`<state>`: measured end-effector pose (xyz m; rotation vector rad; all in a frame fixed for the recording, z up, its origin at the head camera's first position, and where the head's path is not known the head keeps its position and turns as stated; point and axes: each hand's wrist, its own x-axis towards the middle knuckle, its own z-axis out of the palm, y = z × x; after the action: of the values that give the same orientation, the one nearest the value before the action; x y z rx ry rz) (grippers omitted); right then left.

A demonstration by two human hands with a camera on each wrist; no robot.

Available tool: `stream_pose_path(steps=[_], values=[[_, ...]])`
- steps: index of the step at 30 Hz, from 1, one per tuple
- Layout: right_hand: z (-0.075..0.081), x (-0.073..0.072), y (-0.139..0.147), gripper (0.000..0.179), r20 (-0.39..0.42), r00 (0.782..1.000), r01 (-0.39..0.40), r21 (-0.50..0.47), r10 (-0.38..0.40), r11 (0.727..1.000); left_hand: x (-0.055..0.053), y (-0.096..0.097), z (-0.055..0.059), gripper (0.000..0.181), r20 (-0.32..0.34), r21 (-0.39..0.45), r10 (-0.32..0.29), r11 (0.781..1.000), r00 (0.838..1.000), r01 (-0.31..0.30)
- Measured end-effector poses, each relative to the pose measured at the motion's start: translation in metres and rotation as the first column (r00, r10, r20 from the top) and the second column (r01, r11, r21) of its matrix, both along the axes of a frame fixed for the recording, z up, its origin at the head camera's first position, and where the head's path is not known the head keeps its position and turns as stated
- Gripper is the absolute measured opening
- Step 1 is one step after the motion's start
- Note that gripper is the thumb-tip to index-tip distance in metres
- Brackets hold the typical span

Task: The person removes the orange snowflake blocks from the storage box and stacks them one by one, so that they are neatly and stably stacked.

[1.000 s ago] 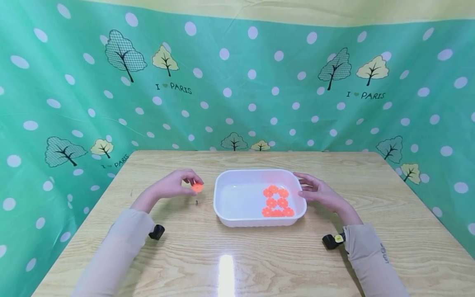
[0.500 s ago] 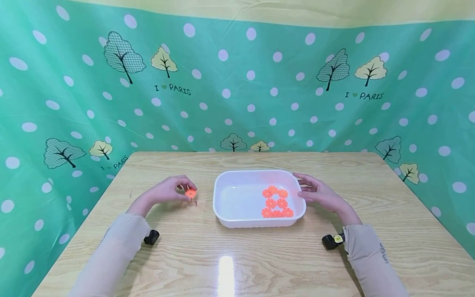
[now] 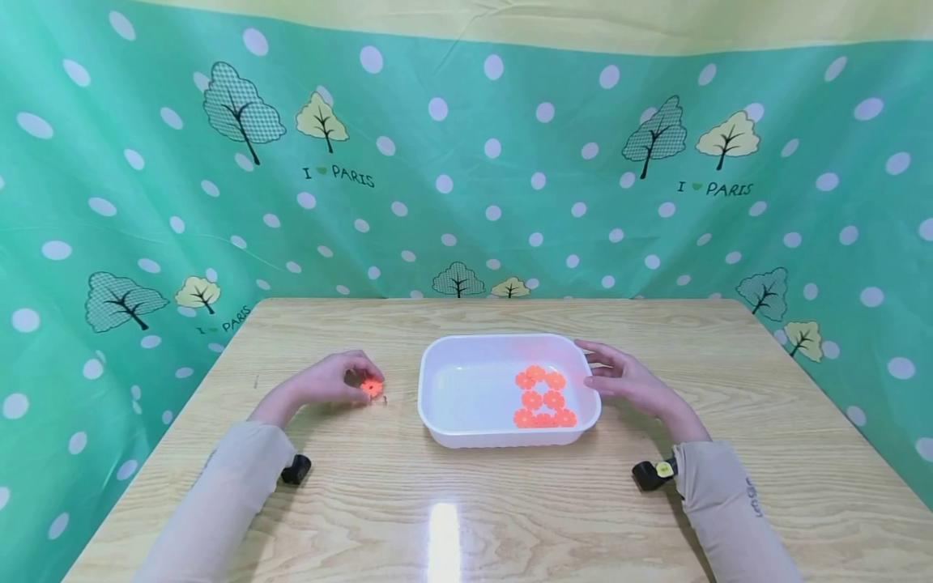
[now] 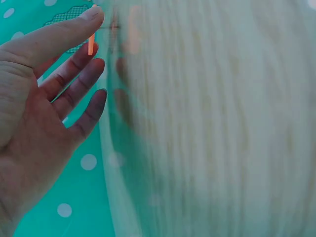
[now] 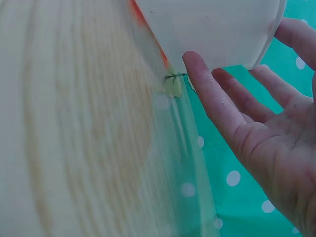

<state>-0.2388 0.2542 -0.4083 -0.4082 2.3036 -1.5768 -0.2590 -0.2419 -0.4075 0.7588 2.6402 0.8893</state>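
Note:
My left hand point(image 3: 335, 377) pinches an orange flower-shaped disc point(image 3: 372, 388) low over the table, left of the white tub. In the left wrist view this disc point(image 4: 91, 44) shows edge-on between thumb and fingertips, with the other fingers spread apart. The white rectangular tub point(image 3: 474, 437) stands in the middle, holding several orange flower discs point(image 3: 533, 400) grouped at its right end. At that end my right hand point(image 3: 630, 380) touches the tub's rim and outer wall. In the right wrist view its extended fingers point(image 5: 210, 89) lie against the tub wall point(image 5: 222, 34).
A tiny dark item point(image 3: 385, 400) lies on the wooden table point(image 3: 364, 502) beside the left fingertips. Behind and at both sides hangs a green dotted cloth point(image 3: 466, 219). A black camera sits at each wrist.
My left hand has moved a little left and down with the orange flower disc, which has turned in the fingers. My right hand and the tub keep their places.

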Motion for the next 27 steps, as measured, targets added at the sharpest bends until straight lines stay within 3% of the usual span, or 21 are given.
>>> stream_pose_path(steps=[27], values=[[-0.0002,-0.0006,0.0011,0.068,0.004,1.000,-0.011,-0.008,0.011,1.000,-0.0016,-0.0034,-0.0068,0.028,0.029,-0.018,-0.031,0.999,0.999,0.032]])
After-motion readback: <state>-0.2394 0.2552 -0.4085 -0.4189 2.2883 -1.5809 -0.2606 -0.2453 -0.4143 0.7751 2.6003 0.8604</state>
